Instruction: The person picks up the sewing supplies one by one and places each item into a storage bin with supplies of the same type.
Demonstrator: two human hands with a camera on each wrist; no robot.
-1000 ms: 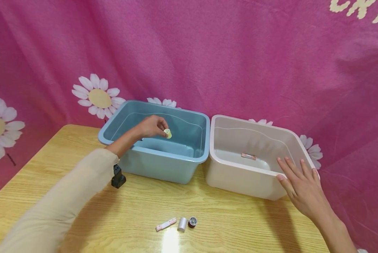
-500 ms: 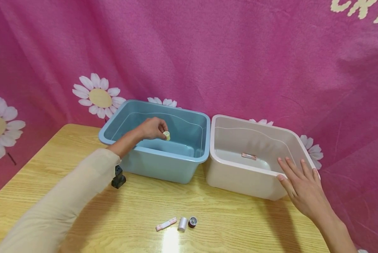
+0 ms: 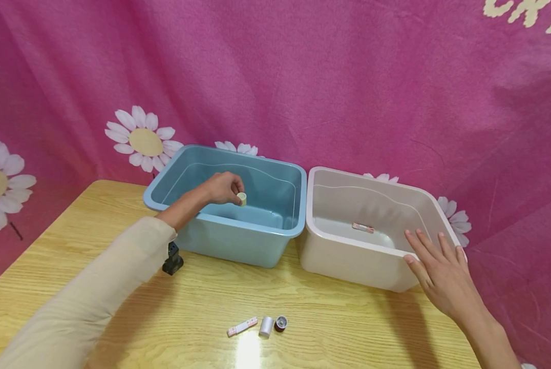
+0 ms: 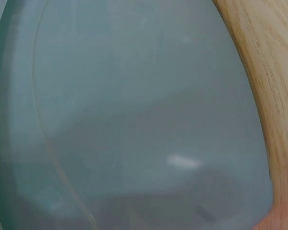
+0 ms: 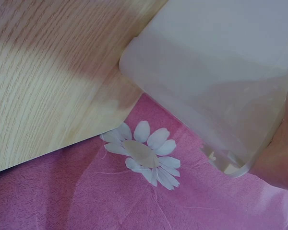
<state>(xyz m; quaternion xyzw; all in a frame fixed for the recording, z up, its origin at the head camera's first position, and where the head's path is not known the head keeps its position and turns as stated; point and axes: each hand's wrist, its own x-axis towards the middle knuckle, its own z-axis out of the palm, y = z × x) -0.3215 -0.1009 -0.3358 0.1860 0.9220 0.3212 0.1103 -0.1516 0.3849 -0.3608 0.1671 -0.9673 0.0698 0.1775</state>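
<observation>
The left hand (image 3: 222, 188) has dipped slightly with its pale-yellow cap (image 3: 242, 199) over the left blue bin (image 3: 238, 246).
Thumb and fingers pinch the cap, so its placing looks unfinished; the right hand (image 3: 443, 279), fingers spread, touches the right pale bin (image 3: 358, 264). A strip (image 3: 242, 326) and silver cylinder (image 3: 266, 326) lie on the near tabletop (image 3: 202, 297).

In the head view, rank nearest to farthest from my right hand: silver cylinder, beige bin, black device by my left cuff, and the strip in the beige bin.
From your right hand:
1. Beige bin, right at the hand.
2. Strip, inside that bin, left of the hand.
3. Silver cylinder, on the table, farther left.
4. Black device, by the left cuff.
</observation>
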